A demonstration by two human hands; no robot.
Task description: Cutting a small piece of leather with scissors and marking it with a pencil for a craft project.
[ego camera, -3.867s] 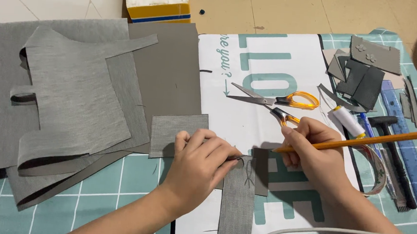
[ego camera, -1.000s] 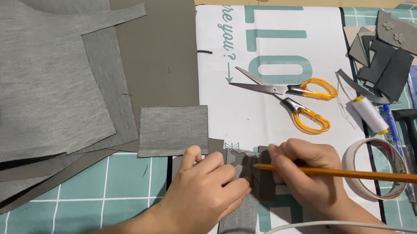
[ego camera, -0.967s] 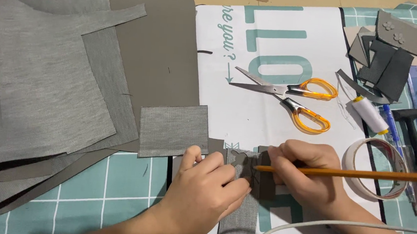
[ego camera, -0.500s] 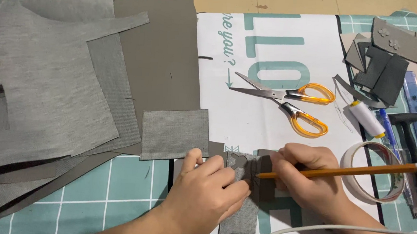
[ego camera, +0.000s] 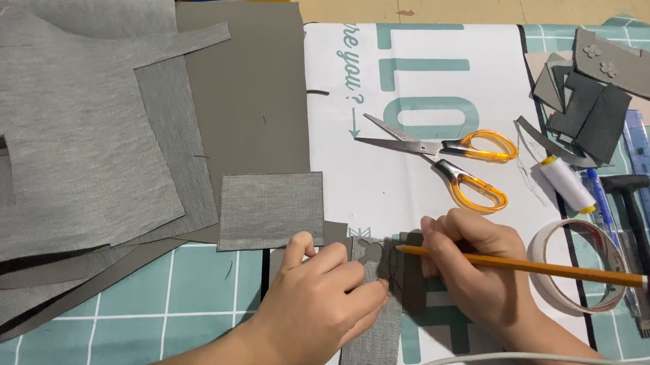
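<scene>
A: Where the two hands meet at the near edge, what is being held?

B: A narrow grey fabric strip (ego camera: 370, 336) is pressed flat by the left hand (ego camera: 317, 310), its fingers curled together on the cloth. At three o'clock of it, an orange pencil (ego camera: 523, 267) is pinched by the right hand (ego camera: 477, 271), the tip laid on the top end of the strip, where a small grey cut-out shape (ego camera: 370, 250) is seen.

A: And what is found just beyond?

B: A grey fabric square (ego camera: 272, 209) is set at eleven o'clock of the left hand, near it. A roll of tape (ego camera: 583, 267) is lying at three o'clock of the right hand, crossed by the pencil. Orange-handled scissors (ego camera: 446, 164) are spread open at twelve o'clock, on a white printed sheet (ego camera: 386, 171).

A: Further out?

B: A white thread spool (ego camera: 568, 184) is placed at one o'clock, with dark grey offcuts (ego camera: 593, 109) behind it. Large grey fabric pieces (ego camera: 79, 152) are piled at ten o'clock, over the teal cutting mat (ego camera: 182, 301).
</scene>
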